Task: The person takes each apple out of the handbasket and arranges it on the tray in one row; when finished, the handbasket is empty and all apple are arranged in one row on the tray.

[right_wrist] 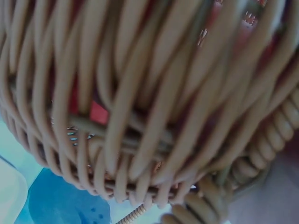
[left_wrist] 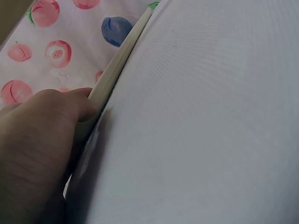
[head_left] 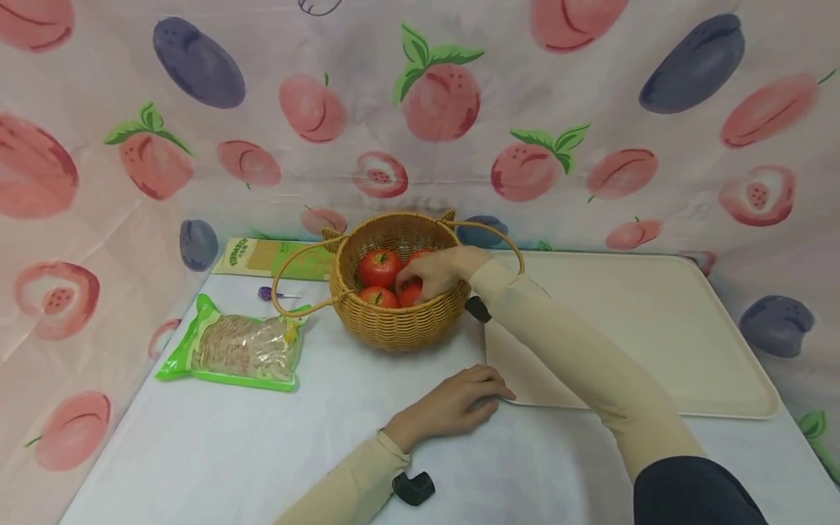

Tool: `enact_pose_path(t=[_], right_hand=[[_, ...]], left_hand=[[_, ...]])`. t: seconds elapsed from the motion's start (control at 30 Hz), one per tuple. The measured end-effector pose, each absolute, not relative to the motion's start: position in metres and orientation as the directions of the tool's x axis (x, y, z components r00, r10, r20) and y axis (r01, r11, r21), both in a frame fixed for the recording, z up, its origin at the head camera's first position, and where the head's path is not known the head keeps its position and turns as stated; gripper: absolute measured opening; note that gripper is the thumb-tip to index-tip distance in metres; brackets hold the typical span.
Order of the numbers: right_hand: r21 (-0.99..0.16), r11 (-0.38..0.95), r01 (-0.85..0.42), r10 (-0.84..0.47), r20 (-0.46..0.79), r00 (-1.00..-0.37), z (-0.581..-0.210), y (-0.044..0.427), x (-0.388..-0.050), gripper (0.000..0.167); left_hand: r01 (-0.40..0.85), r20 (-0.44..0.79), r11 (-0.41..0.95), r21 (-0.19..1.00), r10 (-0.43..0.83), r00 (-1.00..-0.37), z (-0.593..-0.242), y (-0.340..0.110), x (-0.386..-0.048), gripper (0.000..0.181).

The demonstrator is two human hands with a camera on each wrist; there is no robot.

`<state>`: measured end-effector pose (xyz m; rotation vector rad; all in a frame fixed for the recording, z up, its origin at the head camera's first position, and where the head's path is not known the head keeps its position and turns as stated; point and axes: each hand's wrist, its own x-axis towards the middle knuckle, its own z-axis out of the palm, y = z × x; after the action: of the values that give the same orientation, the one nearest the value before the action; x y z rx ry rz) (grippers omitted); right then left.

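Observation:
A round wicker basket [head_left: 397,328] holds several red apples [head_left: 379,267]. My right hand [head_left: 436,273] reaches over its right rim, fingers curled down on a red apple [head_left: 410,294] inside; the fingertips are partly hidden. In the right wrist view the basket's weave [right_wrist: 126,102] fills most of the picture, with red showing through the gaps. My left hand [head_left: 456,405] rests on the table, its fingertips touching the near left corner of a cream tray [head_left: 630,328]. The left wrist view has the left hand [left_wrist: 42,135] against the tray's edge [left_wrist: 117,70].
Left of the basket lies a bag of sliced bread [head_left: 239,350] in green-edged wrapping. Behind it are a purple-wrapped lollipop [head_left: 265,293] and a flat green-and-tan packet [head_left: 289,259]. The basket's handles [head_left: 298,255] splay outward. A fruit-print cloth [head_left: 341,58] hangs behind the white table.

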<state>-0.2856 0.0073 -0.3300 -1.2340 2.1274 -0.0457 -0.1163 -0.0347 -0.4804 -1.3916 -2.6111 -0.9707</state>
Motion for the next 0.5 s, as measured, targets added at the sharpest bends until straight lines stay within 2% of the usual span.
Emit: enact_pose_path(t=[0.3, 0.5], right_hand=[[-0.276, 0.548, -0.79, -0.795, -0.466, -0.389, -0.329, 0.0103, -0.285, 0.044], [-0.286, 0.544, -0.789, -0.811, -0.421, -0.407, -0.3277, 0.0131, -0.2828, 0.046]], left_hand=[[0.767, 0.31, 0.4, 0.502, 0.745, -0.591, -0.4792, -0.0353, -0.1162, 0.026], [0.798, 0.353, 0.392, 0.459, 0.743, -0.568, -0.4797, -0.0346, -0.1179, 0.024]])
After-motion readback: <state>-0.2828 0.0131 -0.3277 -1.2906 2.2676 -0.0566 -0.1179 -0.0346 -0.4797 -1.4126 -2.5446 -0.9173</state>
